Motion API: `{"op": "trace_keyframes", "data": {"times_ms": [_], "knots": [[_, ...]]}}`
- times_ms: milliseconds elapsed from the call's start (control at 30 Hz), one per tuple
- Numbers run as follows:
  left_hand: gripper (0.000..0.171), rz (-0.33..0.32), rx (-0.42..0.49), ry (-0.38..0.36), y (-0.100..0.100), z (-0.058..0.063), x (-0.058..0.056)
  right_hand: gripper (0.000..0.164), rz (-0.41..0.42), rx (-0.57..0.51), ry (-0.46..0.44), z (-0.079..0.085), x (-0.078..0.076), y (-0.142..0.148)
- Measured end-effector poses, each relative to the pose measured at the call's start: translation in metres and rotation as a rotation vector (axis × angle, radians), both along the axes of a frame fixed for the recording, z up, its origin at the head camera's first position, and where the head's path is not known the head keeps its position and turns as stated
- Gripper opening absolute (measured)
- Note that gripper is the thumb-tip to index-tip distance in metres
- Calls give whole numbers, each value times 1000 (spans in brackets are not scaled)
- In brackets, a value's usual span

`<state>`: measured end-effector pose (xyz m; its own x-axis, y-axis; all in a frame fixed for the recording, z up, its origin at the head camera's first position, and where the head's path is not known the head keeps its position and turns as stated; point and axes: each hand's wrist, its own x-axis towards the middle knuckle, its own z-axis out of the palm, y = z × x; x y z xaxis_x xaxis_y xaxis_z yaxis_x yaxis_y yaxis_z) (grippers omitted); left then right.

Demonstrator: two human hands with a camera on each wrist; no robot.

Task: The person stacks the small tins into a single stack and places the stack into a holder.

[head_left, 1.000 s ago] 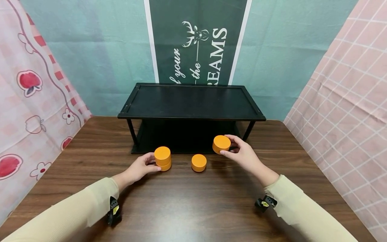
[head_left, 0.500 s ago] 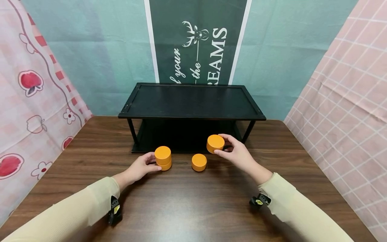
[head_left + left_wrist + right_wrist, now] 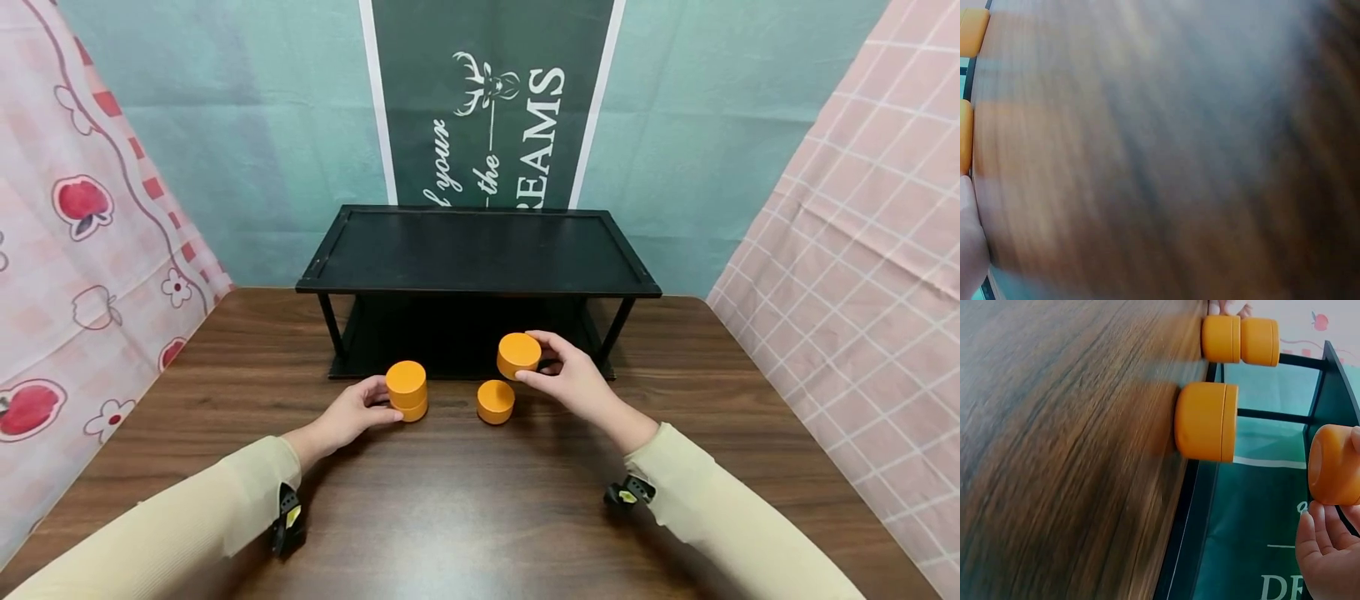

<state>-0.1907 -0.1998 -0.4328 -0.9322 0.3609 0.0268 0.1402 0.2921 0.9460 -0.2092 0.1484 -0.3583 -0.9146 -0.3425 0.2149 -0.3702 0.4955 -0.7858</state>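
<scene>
We see smooth, softly satin, plastic-looking containers [image 3: 496,402], a wood-grain tabletop [image 3: 420,492] with a glossy sheen, a smooth, low-gloss shelf [image 3: 480,250], creased cloth hangings [image 3: 262,150] and finely ribbed cloth sleeves [image 3: 180,512].

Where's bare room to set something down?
Free: the black rack's top; the table between the sleeves; the table right of the rack, up to the pink grid cloth. Crowded: the rack's front, where the left hand grips an orange two-tub stack, one tub stands alone, and the right hand holds another tub.
</scene>
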Motion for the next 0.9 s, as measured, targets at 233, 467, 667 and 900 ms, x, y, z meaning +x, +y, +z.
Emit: {"op": "trace_keyframes", "data": {"times_ms": [233, 467, 667, 900], "knots": [[52, 0, -10, -2, 0, 0, 1, 59, 23, -8, -19, -1, -1, -11], [52, 0, -6, -7, 0, 0, -1, 61, 41, -36, -16, -3, -4, -20], [52, -2, 1, -5, 1, 0, -2, 59, 52, -16, 1, -2, -4, -26], [51, -7, 9, -2, 0, 0, -1, 57, 77, -9, 8, -4, -6, -34]]}}
